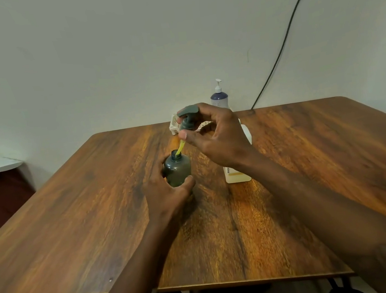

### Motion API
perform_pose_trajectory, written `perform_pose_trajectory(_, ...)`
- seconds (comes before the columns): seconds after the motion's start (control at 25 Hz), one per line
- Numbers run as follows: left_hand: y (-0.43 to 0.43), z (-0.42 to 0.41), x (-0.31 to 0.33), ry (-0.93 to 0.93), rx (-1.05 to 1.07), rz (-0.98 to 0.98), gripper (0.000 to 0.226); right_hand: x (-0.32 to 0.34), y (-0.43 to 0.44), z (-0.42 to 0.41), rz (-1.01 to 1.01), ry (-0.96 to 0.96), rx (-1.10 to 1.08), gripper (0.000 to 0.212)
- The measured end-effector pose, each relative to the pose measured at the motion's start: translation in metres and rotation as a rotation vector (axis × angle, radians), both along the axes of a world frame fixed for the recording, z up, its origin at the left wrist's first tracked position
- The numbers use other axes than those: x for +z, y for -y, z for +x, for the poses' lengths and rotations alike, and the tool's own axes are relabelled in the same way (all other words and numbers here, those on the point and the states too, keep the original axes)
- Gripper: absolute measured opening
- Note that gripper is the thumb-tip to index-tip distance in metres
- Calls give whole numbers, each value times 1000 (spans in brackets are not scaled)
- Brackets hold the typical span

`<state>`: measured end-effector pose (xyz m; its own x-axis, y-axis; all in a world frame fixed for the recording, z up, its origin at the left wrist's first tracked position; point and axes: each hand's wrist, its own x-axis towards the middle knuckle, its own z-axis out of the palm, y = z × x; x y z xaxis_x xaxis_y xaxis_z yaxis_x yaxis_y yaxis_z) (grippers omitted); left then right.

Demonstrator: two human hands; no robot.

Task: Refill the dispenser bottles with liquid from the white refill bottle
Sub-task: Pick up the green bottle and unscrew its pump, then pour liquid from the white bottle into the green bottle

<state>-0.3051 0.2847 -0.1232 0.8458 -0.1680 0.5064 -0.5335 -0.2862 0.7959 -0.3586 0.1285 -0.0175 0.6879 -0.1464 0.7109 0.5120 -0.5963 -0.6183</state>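
Left hand (168, 189) of mine wraps the dark grey dispenser bottle (178, 169), standing upright mid-surface (72, 213). With my right hand (213, 136) I pinch the grey pump head (187, 119) just above it, its yellow-tinted tube (180, 148) dipping into the open neck. Just right stands the white refill bottle (238, 174), partly behind my wrist; another pump bottle (219, 98) and a pale basket (175, 124) sit at the far edge.

The right hand (213, 136) is hiding most of the refill bottle (237, 175) and part of the basket (174, 124) behind it, the left hand (166, 190) is covering the grey bottle's (178, 170) lower half, and the label text is reading too small.
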Motion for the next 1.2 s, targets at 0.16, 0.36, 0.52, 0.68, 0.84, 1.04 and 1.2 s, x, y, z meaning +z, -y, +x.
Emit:
perform_pose_trajectory(0.16,2,-1,1,-22,-1,-9,76,-2,2,-7,44,49,31,36)
perform_pose_trajectory(0.36,-7,5,1,-53,77,-13,78,3,8,-8,70,128,-9,35)
perform_pose_trajectory(0.52,-10,5,-2,0,101,-22,80,-12,17,-2,-228,97,-23,34)
perform_pose_trajectory(0.68,-9,5,-2,4,101,-50,82,-45,27,-1,-601,-1,14,28)
perform_pose_trajectory(0.84,-6,2,-2,-13,42,-110,82,-72,27,-6,-952,-163,-22,26)
perform_pose_trajectory(1.04,0,1,-3,-14,23,-113,81,-85,33,-13,-1028,-283,2,25)
perform_pose_trajectory(1.2,6,2,-3,-1,23,-124,82,-86,38,-14,-1001,-316,5,31)
